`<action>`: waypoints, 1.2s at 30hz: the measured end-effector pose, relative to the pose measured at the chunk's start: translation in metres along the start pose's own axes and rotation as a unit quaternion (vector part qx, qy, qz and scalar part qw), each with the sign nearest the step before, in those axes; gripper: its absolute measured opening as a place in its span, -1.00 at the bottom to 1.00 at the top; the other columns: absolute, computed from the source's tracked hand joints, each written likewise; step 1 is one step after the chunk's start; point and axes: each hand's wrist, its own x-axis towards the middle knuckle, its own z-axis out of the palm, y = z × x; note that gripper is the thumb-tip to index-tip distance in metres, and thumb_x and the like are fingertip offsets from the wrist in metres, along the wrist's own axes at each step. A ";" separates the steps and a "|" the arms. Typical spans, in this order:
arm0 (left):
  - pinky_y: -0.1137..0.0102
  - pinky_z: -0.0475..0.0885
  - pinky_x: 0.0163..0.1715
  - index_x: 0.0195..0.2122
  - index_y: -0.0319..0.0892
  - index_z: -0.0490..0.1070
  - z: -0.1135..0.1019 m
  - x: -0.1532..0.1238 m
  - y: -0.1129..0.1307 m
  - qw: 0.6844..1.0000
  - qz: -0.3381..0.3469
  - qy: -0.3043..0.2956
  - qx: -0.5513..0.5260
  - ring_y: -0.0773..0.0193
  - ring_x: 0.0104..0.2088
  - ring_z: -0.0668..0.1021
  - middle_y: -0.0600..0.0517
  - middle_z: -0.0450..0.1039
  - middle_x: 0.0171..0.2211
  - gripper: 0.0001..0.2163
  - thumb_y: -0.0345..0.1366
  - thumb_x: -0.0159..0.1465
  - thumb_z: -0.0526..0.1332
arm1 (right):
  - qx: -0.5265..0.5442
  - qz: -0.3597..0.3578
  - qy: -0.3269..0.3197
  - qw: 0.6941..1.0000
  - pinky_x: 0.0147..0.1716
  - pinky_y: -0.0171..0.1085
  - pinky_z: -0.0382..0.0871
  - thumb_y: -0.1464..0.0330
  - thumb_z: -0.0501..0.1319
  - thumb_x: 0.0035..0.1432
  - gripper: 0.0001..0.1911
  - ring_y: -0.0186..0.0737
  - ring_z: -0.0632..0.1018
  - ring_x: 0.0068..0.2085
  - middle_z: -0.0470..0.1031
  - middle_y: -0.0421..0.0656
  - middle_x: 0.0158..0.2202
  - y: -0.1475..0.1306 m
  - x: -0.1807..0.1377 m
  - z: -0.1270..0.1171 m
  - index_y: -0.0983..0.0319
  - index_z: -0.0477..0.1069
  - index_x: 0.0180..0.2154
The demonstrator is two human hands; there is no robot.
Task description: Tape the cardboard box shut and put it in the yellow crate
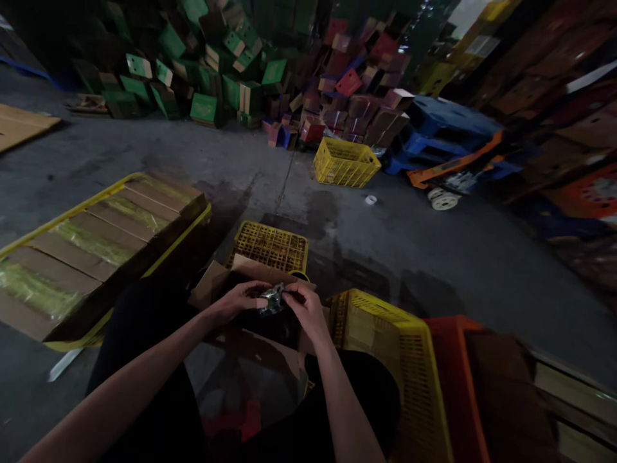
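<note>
Between my knees stands an open cardboard box [270, 350] with its flaps folded outward and a dark inside. Over its opening, my left hand [241, 299] and my right hand [305, 305] pinch a small shiny clear plastic bag [273, 299] from both sides. Something greenish seems to be inside the bag; its kind is too dark to make out. My left fingers grip the bag's left edge, while the right thumb and fingers close on its upper right part. Dark shapes in the box below are hard to tell apart.
Taped cartons [116, 225] lie in a yellow frame on the left. A yellow crate [419, 360] and a red bin [453, 373] stand at my right. Ahead are an upturned yellow crate [272, 244], another yellow crate [347, 164], piled boxes [231, 77] and an orange pallet jack [456, 161].
</note>
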 end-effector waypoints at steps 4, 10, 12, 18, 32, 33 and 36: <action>0.24 0.36 0.05 0.14 -0.15 0.46 0.002 -0.002 0.003 0.999 -0.011 -0.037 0.035 0.03 0.02 0.53 -0.10 0.53 0.02 -0.41 -0.22 0.06 0.50 | -0.031 -0.039 0.018 0.999 -0.08 -0.21 0.42 0.24 0.21 0.19 -0.84 -0.13 0.55 -0.13 0.55 -0.13 -0.19 -0.003 -0.001 0.003 0.17 0.48 -0.27; 0.25 0.39 0.00 0.12 -0.18 0.47 0.002 -0.004 0.014 0.995 -0.014 -0.061 0.075 -0.01 0.00 0.54 -0.11 0.54 -0.01 -0.48 -0.12 0.16 0.43 | -0.111 -0.051 0.011 0.992 -0.23 -0.24 0.41 0.19 0.12 0.30 -0.80 -0.15 0.55 -0.24 0.53 -0.13 -0.26 -0.003 -0.004 0.001 0.16 0.41 -0.23; 0.24 0.37 0.03 0.10 -0.18 0.49 0.002 -0.005 0.017 0.995 -0.005 -0.068 0.075 -0.02 0.02 0.53 -0.11 0.53 0.01 -0.51 -0.11 0.18 0.41 | -0.132 -0.060 0.022 0.989 -0.26 -0.23 0.40 0.19 0.09 0.32 -0.79 -0.14 0.55 -0.26 0.52 -0.13 -0.28 -0.004 -0.004 0.000 0.16 0.40 -0.23; 0.27 0.41 -0.03 0.07 -0.19 0.50 0.004 -0.007 0.016 0.999 -0.014 -0.047 0.016 0.00 0.00 0.54 -0.13 0.53 0.01 -0.52 -0.03 0.21 0.37 | -0.108 -0.075 0.043 0.990 -0.25 -0.21 0.41 0.18 0.13 0.30 -0.81 -0.13 0.56 -0.27 0.53 -0.13 -0.28 -0.003 -0.003 -0.004 0.13 0.40 -0.26; 0.30 0.50 -0.18 -0.24 -0.24 0.57 -0.003 0.002 -0.005 0.988 -0.059 0.120 -0.073 0.24 -0.28 0.56 -0.03 0.53 -0.26 -0.59 -0.13 -0.05 0.55 | -0.064 -0.052 0.087 0.993 -0.27 -0.26 0.36 0.14 0.10 0.33 -0.78 -0.19 0.48 -0.31 0.47 -0.17 -0.30 0.004 -0.001 -0.006 0.14 0.35 -0.21; 0.32 0.49 -0.21 -0.27 -0.24 0.57 -0.003 0.002 -0.005 0.988 -0.055 0.124 -0.068 0.26 -0.31 0.55 -0.02 0.52 -0.29 -0.59 -0.12 -0.06 0.55 | -0.057 -0.051 0.084 0.994 -0.27 -0.26 0.36 0.14 0.10 0.32 -0.78 -0.19 0.48 -0.31 0.46 -0.18 -0.31 0.003 -0.001 -0.006 0.14 0.36 -0.21; 0.37 0.48 -0.25 -0.35 -0.24 0.54 -0.002 0.001 0.001 0.988 -0.040 0.118 -0.093 0.31 -0.38 0.53 0.03 0.49 -0.38 -0.63 -0.14 -0.08 0.56 | -0.043 -0.033 0.097 0.994 -0.26 -0.24 0.37 0.11 0.13 0.29 -0.76 -0.19 0.47 -0.32 0.45 -0.19 -0.34 0.004 0.001 -0.006 0.14 0.38 -0.23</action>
